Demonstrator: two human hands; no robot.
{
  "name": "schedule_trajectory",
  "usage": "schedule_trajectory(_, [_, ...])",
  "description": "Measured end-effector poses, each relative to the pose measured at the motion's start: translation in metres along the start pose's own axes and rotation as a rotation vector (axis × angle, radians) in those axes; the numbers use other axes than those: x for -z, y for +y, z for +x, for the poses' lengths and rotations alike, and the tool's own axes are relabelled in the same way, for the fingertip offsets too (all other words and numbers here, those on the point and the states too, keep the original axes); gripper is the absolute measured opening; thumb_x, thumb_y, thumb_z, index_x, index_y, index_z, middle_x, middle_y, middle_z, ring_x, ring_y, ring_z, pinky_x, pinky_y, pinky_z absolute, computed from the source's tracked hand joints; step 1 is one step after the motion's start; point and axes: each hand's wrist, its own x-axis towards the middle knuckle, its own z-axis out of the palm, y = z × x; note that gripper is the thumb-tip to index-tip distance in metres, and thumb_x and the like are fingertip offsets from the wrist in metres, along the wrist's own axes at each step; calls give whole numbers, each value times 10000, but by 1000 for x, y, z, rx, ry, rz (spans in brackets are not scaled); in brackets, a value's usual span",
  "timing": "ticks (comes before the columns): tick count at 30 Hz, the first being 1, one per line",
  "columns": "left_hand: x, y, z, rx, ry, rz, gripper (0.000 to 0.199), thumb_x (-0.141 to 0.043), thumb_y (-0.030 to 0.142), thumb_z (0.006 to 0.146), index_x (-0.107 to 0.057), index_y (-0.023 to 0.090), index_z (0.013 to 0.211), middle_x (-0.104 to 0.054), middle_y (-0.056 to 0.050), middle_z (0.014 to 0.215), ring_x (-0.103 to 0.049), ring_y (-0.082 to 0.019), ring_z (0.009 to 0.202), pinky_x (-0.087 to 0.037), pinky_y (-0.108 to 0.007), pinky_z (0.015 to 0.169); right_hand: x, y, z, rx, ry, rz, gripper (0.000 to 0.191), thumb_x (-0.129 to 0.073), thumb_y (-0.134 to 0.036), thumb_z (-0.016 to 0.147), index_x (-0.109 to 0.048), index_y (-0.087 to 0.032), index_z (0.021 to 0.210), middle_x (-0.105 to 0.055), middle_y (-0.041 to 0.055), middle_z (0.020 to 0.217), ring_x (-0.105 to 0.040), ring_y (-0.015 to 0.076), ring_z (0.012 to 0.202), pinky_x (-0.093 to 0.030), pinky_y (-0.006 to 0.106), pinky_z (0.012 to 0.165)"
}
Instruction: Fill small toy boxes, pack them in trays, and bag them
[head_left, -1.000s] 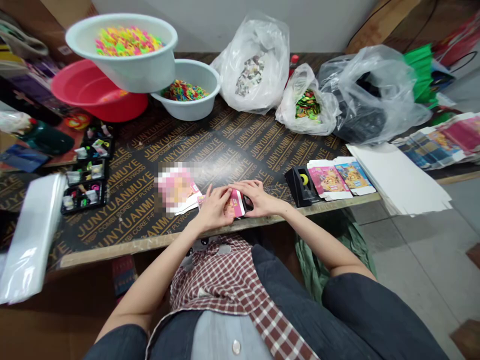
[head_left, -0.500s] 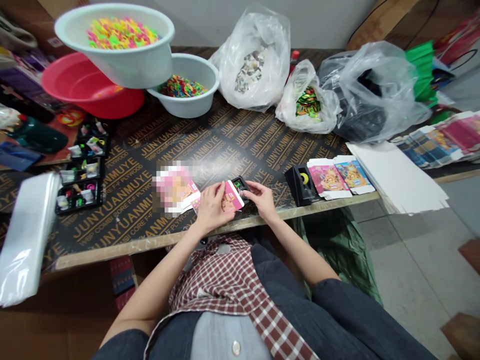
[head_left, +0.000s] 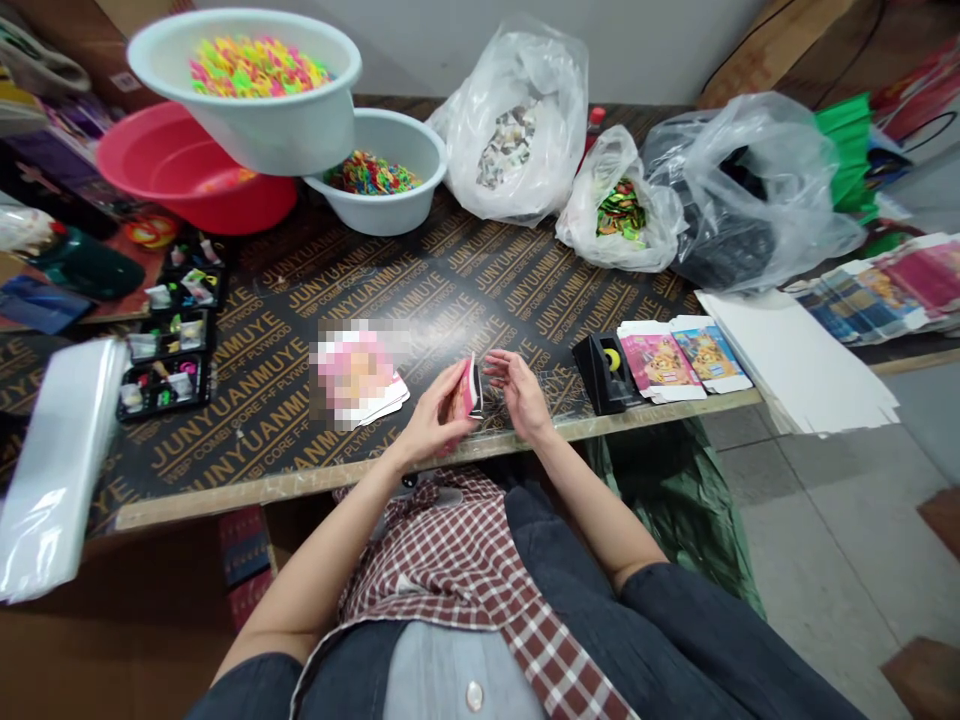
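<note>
At the far left lay a clear plastic sheet (head_left: 56, 470). Next to it were black trays (head_left: 169, 340) with small toys in them. Behind those sat a red tub (head_left: 187, 165), a white bowl (head_left: 255, 130) full of bright plastic bits, and a second white bowl (head_left: 382, 205) with more bits. On the wood table (head_left: 450, 290) was a blurry pink pile of cards (head_left: 356, 375).

Just right of that pile, the left hand (head_left: 431, 425) held a small pink box (head_left: 469, 390) up on its edge, pinched in the fingers. Before, the box lay flatter. The right hand (head_left: 517, 392) had moved off the box and was open wide, with its fingers spread above the table.

Further right stood a black tape holder (head_left: 604, 372), then two flat printed boxes (head_left: 679, 355) and a stack of white sheets (head_left: 787, 360).
</note>
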Motion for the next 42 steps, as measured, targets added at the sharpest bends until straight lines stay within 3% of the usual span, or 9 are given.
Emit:
schedule_trajectory(2, [-2, -1, 0, 136, -24, -320, 619, -691, 610, 701, -703, 180, 1146, -717, -104, 1114, -640, -320, 1111, -504, -458, 967, -3, -3, 2, -31, -16, 24, 624, -521, -770, 807, -657, -262, 1142, -717, 52, 1120, -661, 235, 1026, -531, 376, 891])
schedule_trajectory(5, [-8, -4, -4, 319, 127, -564, 502, -762, 635, 639, -746, 178, 845, -740, -57, 820, -696, -255, 875, -543, -394, 840, -10, -4, 2, -71, 13, 58, 556, -686, -685, 720, -681, -222, 1027, -741, 41, 974, -673, 241, 955, -529, 372, 882])
schedule_trajectory(9, [-13, -4, -9, 420, 329, -701, 414, -810, 552, 607, -727, 191, 791, -728, -35, 758, -685, -198, 791, -545, -338, 762, -16, -3, -3, -70, 95, 28, 455, -824, -475, 601, -674, -212, 941, -729, 15, 855, -673, 229, 862, -526, 349, 826])
schedule_trajectory(13, [-11, -3, -8, 513, 431, -709, 284, -807, 379, 574, -672, 195, 744, -682, 8, 706, -629, -131, 663, -502, -251, 622, -14, -3, -10, -59, 78, 134, 428, -660, -477, 736, -634, -220, 1077, -747, 43, 934, -690, 242, 889, -532, 372, 830])
schedule_trajectory(17, [-9, 0, -3, 332, 484, -487, 230, -739, 305, 600, -640, 205, 781, -678, 18, 741, -625, -129, 678, -506, -254, 644, -8, -3, -12, -102, 59, 127, 421, -616, -396, 720, -636, -224, 1104, -761, 45, 970, -702, 241, 880, -540, 387, 842])
schedule_trajectory(24, [3, 21, -16, -83, 343, 47, 135, -672, 310, 771, -689, 209, 683, -748, -57, 851, -690, -198, 817, -551, -365, 794, -3, -2, -12, -40, 7, 207, 163, -601, -360, 711, -657, -219, 652, -775, 82, 953, -703, 301, 957, -525, 484, 913])
schedule_trajectory(30, [18, 28, -12, -38, 209, 178, 156, -719, 360, 780, -744, 207, 791, -760, -56, 806, -692, -191, 732, -560, -323, 714, 15, -20, -12, 207, -83, -264, 189, -792, -435, 697, -763, -254, 746, -769, 46, 871, -696, 245, 870, -532, 418, 888])
schedule_trajectory(34, [20, 29, -6, 46, 161, 83, 211, -713, 396, 790, -750, 193, 746, -746, -51, 726, -684, -184, 662, -544, -281, 621, 19, -28, -4, 135, -169, -263, 223, -809, -451, 703, -775, -232, 730, -743, 28, 725, -668, 201, 684, -541, 354, 700])
schedule_trajectory(42, [15, 23, -22, -306, 141, 448, 162, -585, 262, 901, -698, 206, 799, -752, -83, 931, -687, -190, 827, -558, -334, 746, 26, -26, -4, 246, -253, -278, 228, -802, -481, 735, -786, -255, 755, -773, 52, 840, -713, 240, 830, -565, 416, 813])
